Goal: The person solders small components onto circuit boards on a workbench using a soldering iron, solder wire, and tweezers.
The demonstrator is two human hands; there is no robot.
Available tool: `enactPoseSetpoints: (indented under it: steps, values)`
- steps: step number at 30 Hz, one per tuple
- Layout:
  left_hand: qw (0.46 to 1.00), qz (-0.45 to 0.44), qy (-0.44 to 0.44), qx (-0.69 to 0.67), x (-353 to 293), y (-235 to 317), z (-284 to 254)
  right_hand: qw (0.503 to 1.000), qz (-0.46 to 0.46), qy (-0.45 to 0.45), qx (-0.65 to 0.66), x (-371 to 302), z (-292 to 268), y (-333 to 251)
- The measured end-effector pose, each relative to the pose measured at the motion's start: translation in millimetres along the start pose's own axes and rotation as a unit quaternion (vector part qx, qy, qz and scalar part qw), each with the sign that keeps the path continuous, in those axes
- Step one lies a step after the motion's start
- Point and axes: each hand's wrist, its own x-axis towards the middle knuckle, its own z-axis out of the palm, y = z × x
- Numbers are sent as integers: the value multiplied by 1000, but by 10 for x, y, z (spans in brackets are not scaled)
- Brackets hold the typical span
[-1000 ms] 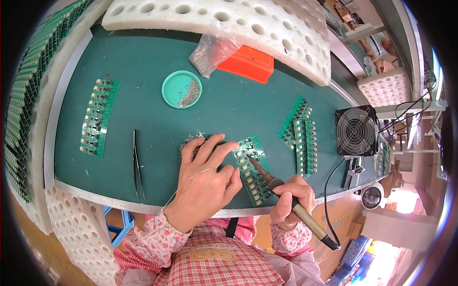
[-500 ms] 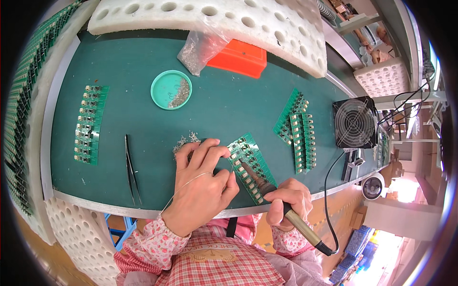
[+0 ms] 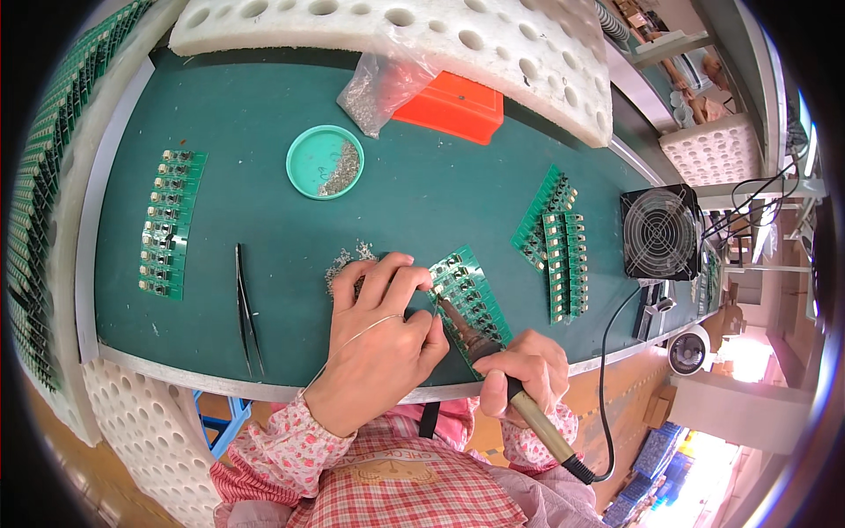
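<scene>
My right hand point(image 3: 532, 370) is wrapped round the handle of a soldering iron point(image 3: 537, 424). The iron's tip rests at the left part of a green circuit board point(image 3: 471, 286) lined with small parts, which lies slanted on the mat. A thin solder wire point(image 3: 365, 329) runs over the back of my left hand point(image 3: 374, 352) and comes out between thumb and forefinger close to the iron's tip. Other fingers of that hand reach to the board's left edge. Partly under the left hand lies a pile of tiny metal parts point(image 3: 341, 261).
Black tweezers point(image 3: 246, 308) and another circuit board point(image 3: 172, 224) lie at left. A turquoise dish point(image 3: 293, 180) of small parts, a plastic bag point(image 3: 374, 92) and a red box point(image 3: 458, 107) stand farther back. Stacked boards point(image 3: 563, 251) and a fan point(image 3: 660, 231) are at right.
The soldering iron and my right hand have shifted slightly left and up, the tip moving along the board. My left hand keeps its pinch. The whole view has shifted slightly.
</scene>
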Motion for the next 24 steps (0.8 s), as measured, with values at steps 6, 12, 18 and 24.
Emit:
enactPoseSetpoints:
  steps: [6, 12, 18, 24]
  values:
    - [1000, 1, 4, -1, -14, -17, 10, 999, -35, -22, -21, 18, 39, -55]
    - [1000, 4, 10, -6, -29, -29, 1, 999, -43, -21, -20, -19, 53, -50]
    - [1000, 7, 8, -9, -17, -24, -20, 999, 29, 28, 9, -135, -13, -59]
    - [1000, 9, 7, -8, -20, -35, -23, 994, 80, 74, -33, -150, -8, -34]
